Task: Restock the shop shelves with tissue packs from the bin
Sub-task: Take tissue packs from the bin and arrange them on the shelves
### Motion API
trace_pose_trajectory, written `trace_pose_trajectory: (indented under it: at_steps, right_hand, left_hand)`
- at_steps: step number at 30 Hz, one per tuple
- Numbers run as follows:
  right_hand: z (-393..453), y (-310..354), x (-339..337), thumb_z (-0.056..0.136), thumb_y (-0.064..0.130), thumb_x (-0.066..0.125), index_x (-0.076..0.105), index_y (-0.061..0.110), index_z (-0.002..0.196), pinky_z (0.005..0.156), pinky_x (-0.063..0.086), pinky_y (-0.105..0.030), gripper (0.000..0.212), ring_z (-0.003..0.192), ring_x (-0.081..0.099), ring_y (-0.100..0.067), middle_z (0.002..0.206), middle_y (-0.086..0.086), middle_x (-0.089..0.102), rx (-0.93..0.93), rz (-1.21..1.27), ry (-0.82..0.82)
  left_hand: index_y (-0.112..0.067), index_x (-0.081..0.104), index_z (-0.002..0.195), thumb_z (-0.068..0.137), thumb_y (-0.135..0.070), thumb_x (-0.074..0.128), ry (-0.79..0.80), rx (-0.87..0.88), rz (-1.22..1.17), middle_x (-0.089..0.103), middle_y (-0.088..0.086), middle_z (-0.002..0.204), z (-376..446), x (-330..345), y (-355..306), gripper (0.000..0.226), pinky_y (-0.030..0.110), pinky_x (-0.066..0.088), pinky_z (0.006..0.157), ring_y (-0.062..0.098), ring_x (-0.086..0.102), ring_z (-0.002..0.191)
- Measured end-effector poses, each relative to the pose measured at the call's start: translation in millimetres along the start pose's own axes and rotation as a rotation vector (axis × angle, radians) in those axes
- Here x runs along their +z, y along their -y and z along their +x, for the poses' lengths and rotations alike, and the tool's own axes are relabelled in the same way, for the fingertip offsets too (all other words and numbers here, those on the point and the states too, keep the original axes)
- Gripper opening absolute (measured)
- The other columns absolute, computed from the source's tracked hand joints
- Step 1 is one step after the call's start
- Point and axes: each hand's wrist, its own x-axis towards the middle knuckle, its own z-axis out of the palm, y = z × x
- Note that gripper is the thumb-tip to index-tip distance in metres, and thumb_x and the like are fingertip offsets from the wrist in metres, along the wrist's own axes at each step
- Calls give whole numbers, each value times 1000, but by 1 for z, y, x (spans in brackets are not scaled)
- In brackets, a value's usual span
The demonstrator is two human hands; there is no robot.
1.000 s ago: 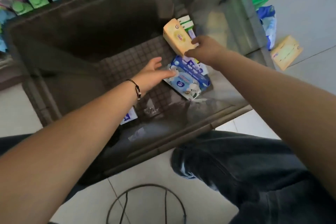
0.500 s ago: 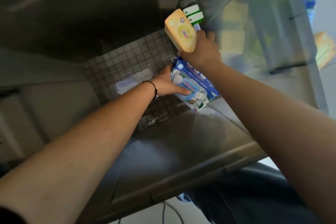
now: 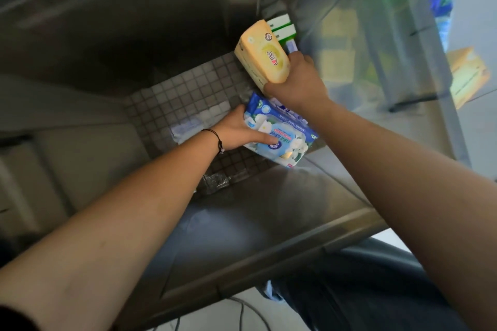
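Observation:
Both my arms reach down into a dark translucent plastic bin (image 3: 242,226) with a gridded floor. My right hand (image 3: 298,83) grips a yellow tissue pack (image 3: 265,55) at its lower end and holds it tilted above the bin floor. My left hand (image 3: 238,129) grips the left side of a blue and white floral tissue pack (image 3: 282,140) that lies on the floor, thumb across its face. Another blue pack edge shows under my right wrist. Green and white packs (image 3: 282,28) stand in the far corner.
A clear wrapper (image 3: 188,126) and crumpled plastic (image 3: 215,180) lie on the bin floor. Outside the bin's right wall, on the tiled floor, lie a yellow pack (image 3: 468,75) and a blue pack (image 3: 441,13). My dark trouser leg (image 3: 363,290) is at the bottom right.
My head has come closer over the bin. My left hand went from open above the blue floral pack to gripping it. The right hand still holds the yellow pack.

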Motion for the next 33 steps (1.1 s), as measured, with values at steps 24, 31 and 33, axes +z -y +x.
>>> trace_pose_trajectory:
  at_steps: [24, 31, 33]
  right_hand:
    - [-158, 101, -141, 81, 32, 76, 53, 16, 120, 88, 58, -44, 48, 103, 66, -19, 114, -3, 64, -101, 717, -143]
    - [-234, 130, -201, 94, 24, 63, 64, 19, 102, 61, 55, -30, 9, 69, 70, -10, 81, 5, 72, -196, 1030, -137]
    - [-252, 135, -213, 94, 22, 62, 65, 20, 95, 67, 57, -35, 4, 75, 70, -15, 85, 0, 73, -218, 1117, -134]
  left_hand:
    - [-5, 64, 121, 65, -19, 88, -388, 310, -361, 75, 8, 110, -238, -82, -31, 63, 33, 59, 83, 25, 72, 102]
    - [-11, 66, 122, 66, -28, 89, -436, 548, -379, 73, 6, 116, -339, -104, -68, 64, 31, 59, 85, 24, 70, 106]
    - [-11, 65, 124, 55, -37, 93, -462, 603, -384, 72, 8, 118, -366, -110, -75, 78, 35, 58, 90, 26, 70, 109]
